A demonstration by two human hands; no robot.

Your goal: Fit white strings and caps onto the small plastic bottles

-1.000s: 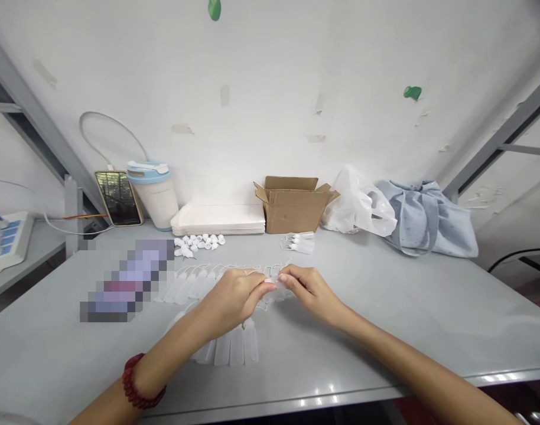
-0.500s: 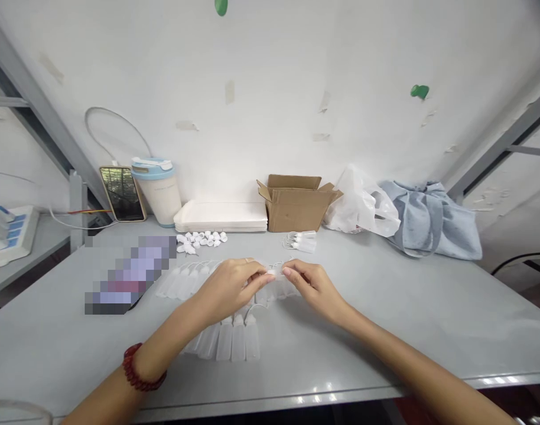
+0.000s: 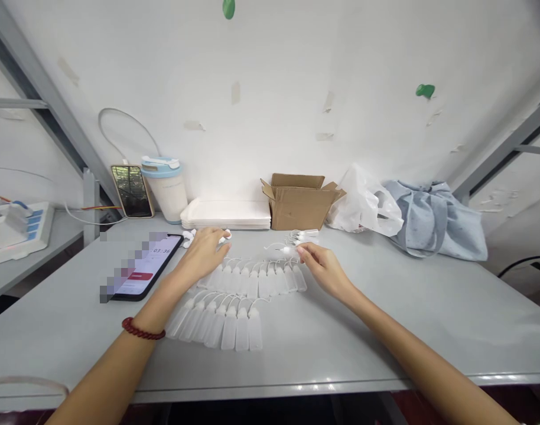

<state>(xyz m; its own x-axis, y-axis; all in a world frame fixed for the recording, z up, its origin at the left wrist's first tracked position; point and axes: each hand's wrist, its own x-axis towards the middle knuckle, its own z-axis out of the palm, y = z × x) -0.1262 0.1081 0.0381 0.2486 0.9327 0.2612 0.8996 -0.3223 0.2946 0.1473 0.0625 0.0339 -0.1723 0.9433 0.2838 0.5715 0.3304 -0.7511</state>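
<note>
from my remote seat i have the right hand (image 3: 322,267) grasping a small white plastic nozzle piece with a thin curling strand (image 3: 289,252) between thumb and forefinger, raised above the smooth grey counter (image 3: 341,354); how much of it the hand hides i cannot tell. the left hand (image 3: 203,252) is released, thumb apart from the fingers, over a heap of small white plastic caps (image 3: 226,235); whether it touches one i cannot tell. between the hands and nearer the camera i see a back row of slim translucent plastic bottles with white tops (image 3: 264,284) lying side by side, then a front row of similar bottles (image 3: 228,333). a little cluster of translucent bottles (image 3: 311,235) lies just beyond the held piece, in front of an open brown cardboard box (image 3: 301,208). a flat stack of white trays (image 3: 225,215) sits left of that box. a black phone with a lit screen (image 3: 143,277) lies beside the left forearm, partly pixelated in my view.
</note>
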